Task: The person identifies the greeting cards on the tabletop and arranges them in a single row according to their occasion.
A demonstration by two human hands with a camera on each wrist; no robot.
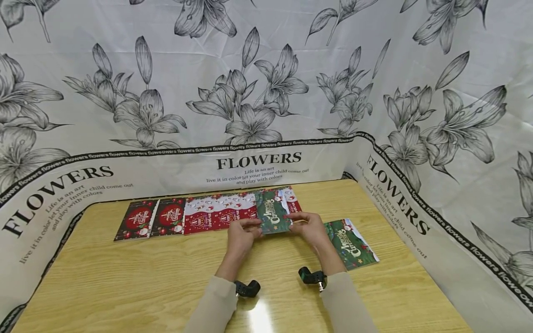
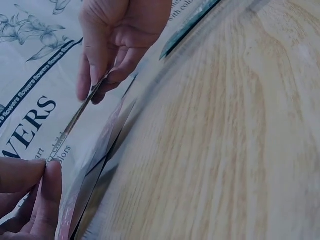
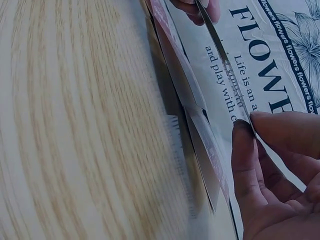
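Observation:
A green "Merry Christmas" card (image 1: 272, 212) is held between my two hands, over the right part of a row of cards. My left hand (image 1: 241, 238) pinches its left edge between thumb and fingers. On the opposite edge, my right hand (image 1: 309, 230) has the same kind of pinch. Seen edge-on in the left wrist view, the card (image 2: 75, 120) looks thin and stands apart from the cards below. Red-and-white cards (image 1: 220, 212) lie beneath and beside it, partly covered. To their left are two dark cards with red circles (image 1: 168, 216).
More green card stock (image 1: 354, 245) lies on the wooden table (image 1: 145, 277) at the right, partly behind my right forearm. A white flower-print cloth (image 1: 266, 159) walls the table's back and sides. A black wrist camera (image 1: 248, 289) sits at each cuff.

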